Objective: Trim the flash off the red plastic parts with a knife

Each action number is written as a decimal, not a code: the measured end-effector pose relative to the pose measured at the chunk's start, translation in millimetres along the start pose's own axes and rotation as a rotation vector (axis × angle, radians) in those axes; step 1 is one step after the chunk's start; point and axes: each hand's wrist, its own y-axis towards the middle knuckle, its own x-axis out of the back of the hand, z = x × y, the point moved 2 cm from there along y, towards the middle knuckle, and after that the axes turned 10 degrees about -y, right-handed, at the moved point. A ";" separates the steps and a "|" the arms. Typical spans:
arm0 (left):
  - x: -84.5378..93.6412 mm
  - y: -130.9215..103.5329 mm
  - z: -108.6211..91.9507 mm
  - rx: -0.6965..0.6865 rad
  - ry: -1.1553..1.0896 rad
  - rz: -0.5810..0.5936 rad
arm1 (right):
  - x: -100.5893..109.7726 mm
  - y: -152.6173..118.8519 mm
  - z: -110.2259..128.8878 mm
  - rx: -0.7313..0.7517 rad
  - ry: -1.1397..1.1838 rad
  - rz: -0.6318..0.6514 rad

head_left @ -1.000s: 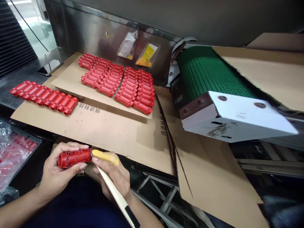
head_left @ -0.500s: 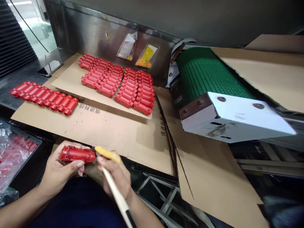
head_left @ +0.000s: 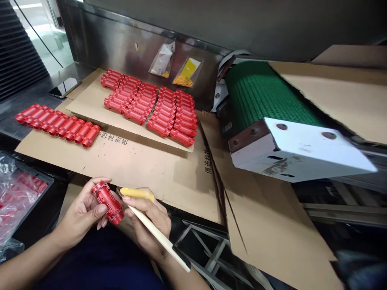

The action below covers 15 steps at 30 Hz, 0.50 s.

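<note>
My left hand [head_left: 80, 213] grips a red tubular plastic part [head_left: 107, 201] between thumb and fingers. The part tilts down to the right, and its cut-out face with a dark outline is turned up. Close to its right side, my right hand [head_left: 151, 221] is closed round a slim cream-handled tool [head_left: 160, 235] with a black rear end. The tool's thin dark tip points at the part; whether they touch I cannot tell. A yellow cover [head_left: 137, 193] sits on one finger of this hand.
Red half-shell parts [head_left: 131, 110] lie in rows on cardboard [head_left: 145, 161], with a row of red tubes [head_left: 60, 125] to the left. A phone [head_left: 65, 87] lies behind. At right stands a green conveyor belt [head_left: 266, 92]; at lower left, a plastic-lined bin [head_left: 50, 181].
My left hand has turned the red part from nearly level to a steep slant. The tool in my right hand now lies flatter, its rear end swung to the right.
</note>
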 end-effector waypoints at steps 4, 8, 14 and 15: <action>-3.1 -2.1 2.3 0.027 0.022 0.111 | 3.7 -1.3 -1.7 -0.061 -0.070 -0.002; -2.2 16.1 -22.7 -0.059 0.330 0.015 | 9.1 -7.1 -6.3 -0.123 -0.119 -0.070; -19.1 93.4 -77.6 -0.345 1.817 -0.057 | 6.7 -7.5 -7.8 -0.134 -0.115 -0.131; -21.6 105.1 -80.6 -0.355 1.878 -0.071 | 6.1 -7.2 -7.3 -0.125 -0.116 -0.136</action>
